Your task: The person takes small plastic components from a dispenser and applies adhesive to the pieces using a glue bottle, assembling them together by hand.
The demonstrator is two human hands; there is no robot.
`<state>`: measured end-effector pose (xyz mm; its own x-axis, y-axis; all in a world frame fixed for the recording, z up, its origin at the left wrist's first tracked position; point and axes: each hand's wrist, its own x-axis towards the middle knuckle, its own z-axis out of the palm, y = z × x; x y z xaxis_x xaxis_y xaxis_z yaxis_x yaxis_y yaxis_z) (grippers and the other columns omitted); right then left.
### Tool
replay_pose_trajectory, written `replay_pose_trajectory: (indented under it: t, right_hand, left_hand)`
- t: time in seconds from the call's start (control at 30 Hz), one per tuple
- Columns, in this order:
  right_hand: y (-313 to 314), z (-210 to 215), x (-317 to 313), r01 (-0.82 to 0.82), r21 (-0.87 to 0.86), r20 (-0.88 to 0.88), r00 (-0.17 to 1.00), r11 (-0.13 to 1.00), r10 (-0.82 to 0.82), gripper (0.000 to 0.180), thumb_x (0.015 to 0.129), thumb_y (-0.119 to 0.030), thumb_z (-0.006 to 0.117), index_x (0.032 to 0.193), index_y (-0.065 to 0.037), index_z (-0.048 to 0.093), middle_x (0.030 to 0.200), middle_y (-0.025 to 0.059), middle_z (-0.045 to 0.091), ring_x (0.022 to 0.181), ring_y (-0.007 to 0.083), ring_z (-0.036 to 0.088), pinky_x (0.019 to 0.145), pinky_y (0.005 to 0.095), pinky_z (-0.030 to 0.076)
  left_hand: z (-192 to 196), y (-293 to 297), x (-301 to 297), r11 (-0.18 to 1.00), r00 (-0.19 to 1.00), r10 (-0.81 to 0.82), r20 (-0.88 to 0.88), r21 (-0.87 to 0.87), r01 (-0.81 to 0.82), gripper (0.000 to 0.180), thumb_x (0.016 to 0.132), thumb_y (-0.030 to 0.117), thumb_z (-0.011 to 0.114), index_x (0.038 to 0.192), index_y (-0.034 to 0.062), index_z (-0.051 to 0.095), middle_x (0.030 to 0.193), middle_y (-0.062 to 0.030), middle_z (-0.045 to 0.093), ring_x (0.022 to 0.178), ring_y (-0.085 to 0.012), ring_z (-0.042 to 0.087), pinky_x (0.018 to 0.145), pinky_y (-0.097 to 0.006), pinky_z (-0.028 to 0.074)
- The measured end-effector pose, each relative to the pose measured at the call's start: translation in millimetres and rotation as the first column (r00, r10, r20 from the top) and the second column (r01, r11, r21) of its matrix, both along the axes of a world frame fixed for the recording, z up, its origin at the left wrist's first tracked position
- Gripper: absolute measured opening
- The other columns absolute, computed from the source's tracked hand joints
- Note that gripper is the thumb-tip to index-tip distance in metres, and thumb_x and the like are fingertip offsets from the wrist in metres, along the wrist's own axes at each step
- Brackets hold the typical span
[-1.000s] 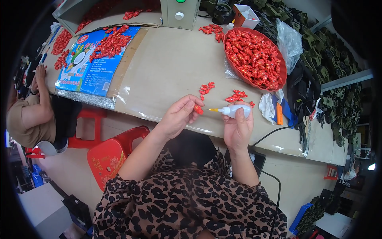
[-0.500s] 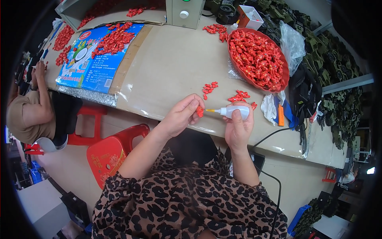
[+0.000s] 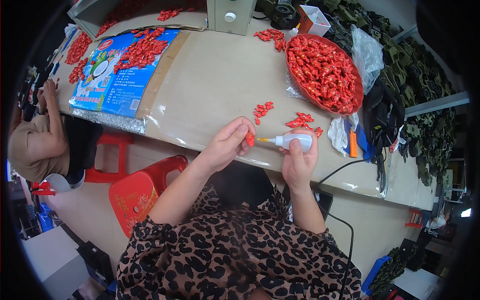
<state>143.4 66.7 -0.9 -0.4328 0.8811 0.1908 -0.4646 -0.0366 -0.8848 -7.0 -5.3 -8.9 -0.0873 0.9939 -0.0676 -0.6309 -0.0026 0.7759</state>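
My left hand (image 3: 227,144), fingers closed, pinches a small red figurine (image 3: 250,139) above the table's front edge. In my right hand (image 3: 300,162) lies a white glue bottle (image 3: 295,142), wrapped by fingers and thumb. Its yellow nozzle tip (image 3: 263,140) points left at the figurine, almost at it; whether they touch I cannot tell. Just beyond my hands two small groups of red pieces lie on the table, one group (image 3: 262,110) in the middle and another group (image 3: 301,121) to its right. A red bowl (image 3: 359,100) heaped with such pieces stands behind them.
A blue cardboard sheet (image 3: 122,95) with red pieces lies at the left, near a grey machine box (image 3: 231,17). White tissue (image 3: 337,135), an orange-handled cutter (image 3: 353,145) and a black cable (image 3: 335,172) are at right. A seated person (image 3: 42,140) works at far left beside red stools (image 3: 132,195).
Both hands have stayed almost in place. The nozzle tip and the figurine have shifted only very slightly to the left.
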Motion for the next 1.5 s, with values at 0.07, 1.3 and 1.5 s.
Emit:
replay_pose_trajectory:
  t: [0.07,1.3,1.5]
  right_hand:
    - [-1.3,0.8,0.0,0.006,-0.01,0.004,1.0,1.0,-0.006,0.024,0.079,-0.013,0.056,0.094,-0.002,0.041,0.083,0.0094,0.052,0.068,0.0127,0.049,0.061,0.0236,0.041]
    - [-7.8,-2.5,1.4,0.145,-0.038,-0.011,0.989,0.989,-0.145,0.021,0.08,-0.012,0.053,0.095,-0.003,0.041,0.083,0.0088,0.052,0.068,0.0133,0.05,0.061,0.0238,0.041]
    - [-8.9,-3.1,0.8,0.156,0.032,0.032,0.987,0.987,-0.157,0.023,0.08,-0.012,0.053,0.096,-0.002,0.04,0.084,0.0089,0.051,0.068,0.0128,0.05,0.06,0.0235,0.041]
  left_hand:
    - [-0.6,-0.1,0.1,1.0,1.0,0.002,-0.005,0.001,-0.002,0.022,0.09,0.022,0.032,0.084,0.0036,0.043,0.065,-0.0008,0.039,0.058,-0.009,0.036,0.052,-0.02,0.031]
    - [-5.3,0.3,2.0,0.99,0.991,0.105,-0.08,0.099,-0.097,0.017,0.083,0.008,0.047,0.097,0.0014,0.042,0.086,-0.0068,0.05,0.075,-0.0125,0.046,0.068,-0.024,0.038]
    - [-7.5,0.5,2.6,0.989,0.99,0.114,-0.087,0.106,-0.105,0.016,0.083,0.008,0.047,0.097,0.0012,0.043,0.087,-0.0074,0.051,0.075,-0.0124,0.046,0.068,-0.024,0.039]
